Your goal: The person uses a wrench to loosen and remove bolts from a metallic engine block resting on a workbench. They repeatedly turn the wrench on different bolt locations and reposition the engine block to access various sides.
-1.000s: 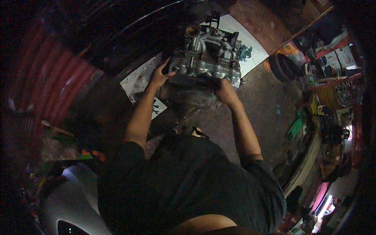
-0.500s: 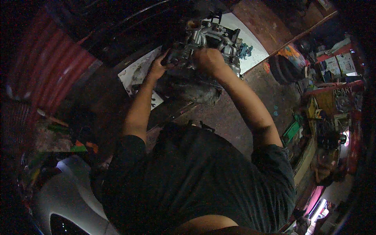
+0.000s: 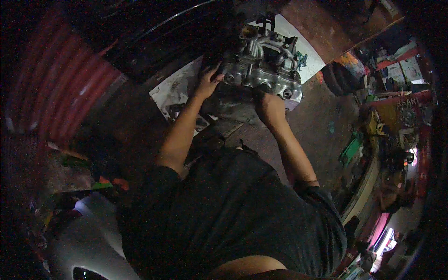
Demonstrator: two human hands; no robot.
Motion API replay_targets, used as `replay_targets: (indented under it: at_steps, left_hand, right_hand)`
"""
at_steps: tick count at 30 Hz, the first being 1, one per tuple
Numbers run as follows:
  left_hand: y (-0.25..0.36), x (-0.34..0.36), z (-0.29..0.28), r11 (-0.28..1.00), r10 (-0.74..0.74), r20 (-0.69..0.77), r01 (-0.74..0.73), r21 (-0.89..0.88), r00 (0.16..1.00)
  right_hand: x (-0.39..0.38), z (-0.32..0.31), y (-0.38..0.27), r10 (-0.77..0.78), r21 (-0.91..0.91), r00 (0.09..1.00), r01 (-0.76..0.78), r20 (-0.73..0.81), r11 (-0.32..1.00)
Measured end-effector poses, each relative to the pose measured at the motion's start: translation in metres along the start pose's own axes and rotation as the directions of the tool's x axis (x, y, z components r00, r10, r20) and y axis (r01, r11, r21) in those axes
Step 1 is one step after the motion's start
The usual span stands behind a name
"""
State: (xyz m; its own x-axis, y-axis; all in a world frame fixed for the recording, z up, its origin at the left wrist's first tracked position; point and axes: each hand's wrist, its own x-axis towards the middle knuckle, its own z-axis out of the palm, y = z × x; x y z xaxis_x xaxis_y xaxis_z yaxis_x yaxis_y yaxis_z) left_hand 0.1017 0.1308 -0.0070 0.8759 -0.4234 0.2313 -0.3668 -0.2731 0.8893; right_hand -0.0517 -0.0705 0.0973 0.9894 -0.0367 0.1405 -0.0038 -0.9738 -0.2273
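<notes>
A metal engine (image 3: pixel 261 70) with curved silver pipes and a bolted silver cover sits at the upper middle. My left hand (image 3: pixel 209 85) is at its left end, fingers stretched out and apart against the dark side of the metal. By the front edge of the cover, my right hand (image 3: pixel 271 109) is closed, its back toward me. What its fingers hold, if anything, is hidden. Below the cover, between the hands, is a dark grey bulky part (image 3: pixel 233 108), too dim to make out.
White sheet (image 3: pixel 175 86) lies beneath the engine and shows on both sides. Red corrugated metal (image 3: pixel 60 79) stands at left. A grey car body (image 3: pixel 88 233) is at lower left. Cluttered shelves (image 3: pixel 401 100) line the right, with a green object (image 3: pixel 351 150) near them.
My right hand has moved from over the engine's top toward me, down to the cover's front edge, uncovering the cover. The view has shifted, so the engine appears farther right.
</notes>
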Motion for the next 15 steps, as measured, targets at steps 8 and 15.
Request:
replay_targets:
  at_steps: [8,15]
  left_hand:
    - [-0.031,0.007,0.012,0.999,0.036,-0.055,-0.035,0.016,0.998]
    - [-0.022,0.010,0.007,0.983,0.169,-0.044,-0.172,-0.061,0.985]
  right_hand:
    - [-0.028,0.065,0.011,0.333,0.679,0.937,-0.310,0.101,0.666]
    - [-0.024,0.142,0.010,0.383,0.860,0.858,-0.451,0.343,0.240]
